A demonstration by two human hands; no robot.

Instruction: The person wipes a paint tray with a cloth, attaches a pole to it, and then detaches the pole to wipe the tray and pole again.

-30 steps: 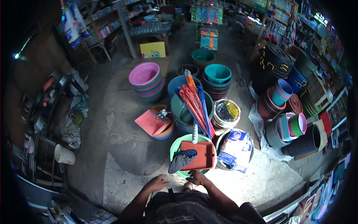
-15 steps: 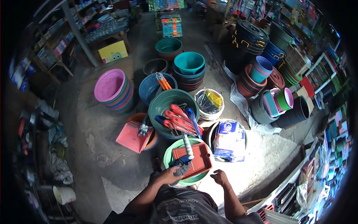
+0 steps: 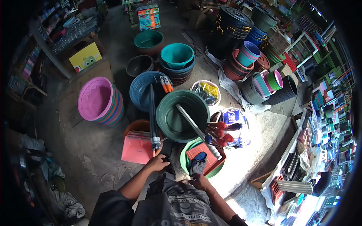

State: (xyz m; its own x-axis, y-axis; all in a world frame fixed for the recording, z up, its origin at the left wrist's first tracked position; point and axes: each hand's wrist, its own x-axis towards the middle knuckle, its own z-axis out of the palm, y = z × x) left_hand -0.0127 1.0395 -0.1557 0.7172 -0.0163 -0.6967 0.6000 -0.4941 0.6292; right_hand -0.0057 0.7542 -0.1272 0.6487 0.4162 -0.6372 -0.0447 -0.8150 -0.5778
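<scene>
My right hand [image 3: 198,182] is closed around the lower end of a blue-tipped grey item [image 3: 198,162], whose exact kind I cannot tell. That item lies over reddish-brown trays [image 3: 215,168] in a light green basin [image 3: 184,158]. A pale pole [image 3: 192,124] slants from inside the large dark green tub [image 3: 166,103] to just above the trays. My left hand [image 3: 157,163], fingers curled and nothing visible in them, hangs near the pink dustpans [image 3: 136,150] and the lower ends of dark poles [image 3: 152,116]. Red-ended tools [image 3: 220,135] lie right of the tub.
Pink stacked baskets [image 3: 96,98] stand at left, and a blue tub [image 3: 137,88] and teal tub [image 3: 177,55] behind. Blue-and-white bags [image 3: 235,118] sit at right. Lidded black bins [image 3: 230,28] stand at the back right. Goods line the right edge.
My left hand has let go of the blue-tipped grey item and moved left; my right hand now grips it. The red-ended tools have left the green tub for its right side. The view has shifted.
</scene>
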